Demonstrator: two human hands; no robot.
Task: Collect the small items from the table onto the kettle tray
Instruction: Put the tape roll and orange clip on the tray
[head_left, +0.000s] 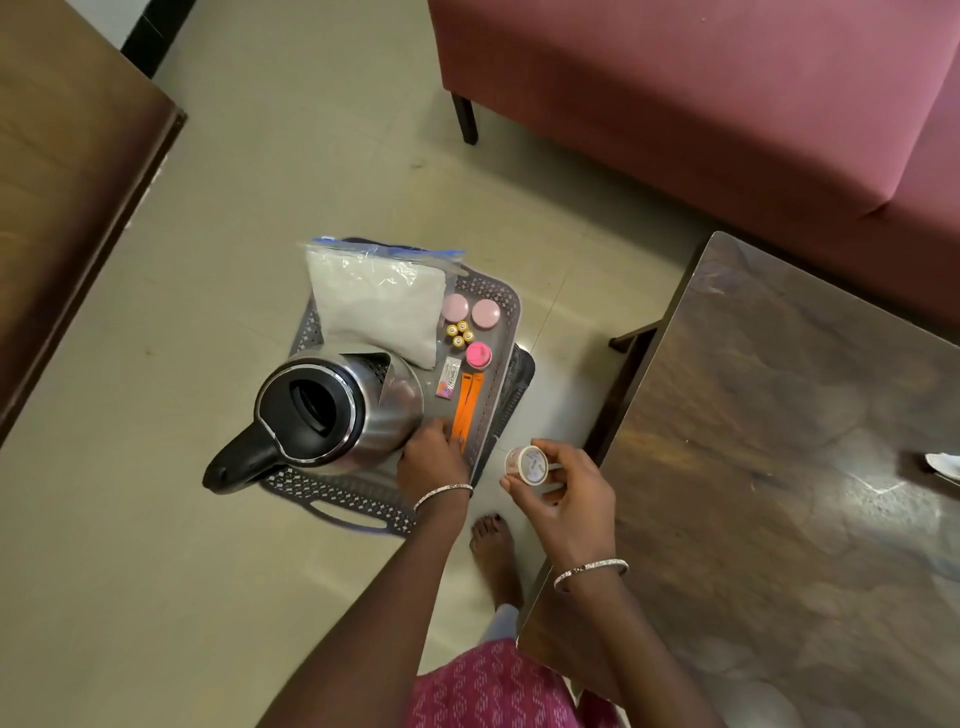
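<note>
**Cut, covered, blurred**

The right edge cuts a white object (943, 464) on the dark wooden table (779, 415). The steel kettle (395, 405) hides part of the grey perforated tray (337, 493). Print on the small round tub (530, 464) is blurred.

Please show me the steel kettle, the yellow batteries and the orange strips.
Shiny steel kettle with black handle (400, 408): head view, side wall.
Small yellow batteries (457, 341): head view, one battery's top.
Flat orange strips (460, 410): head view, mid-length.
</note>
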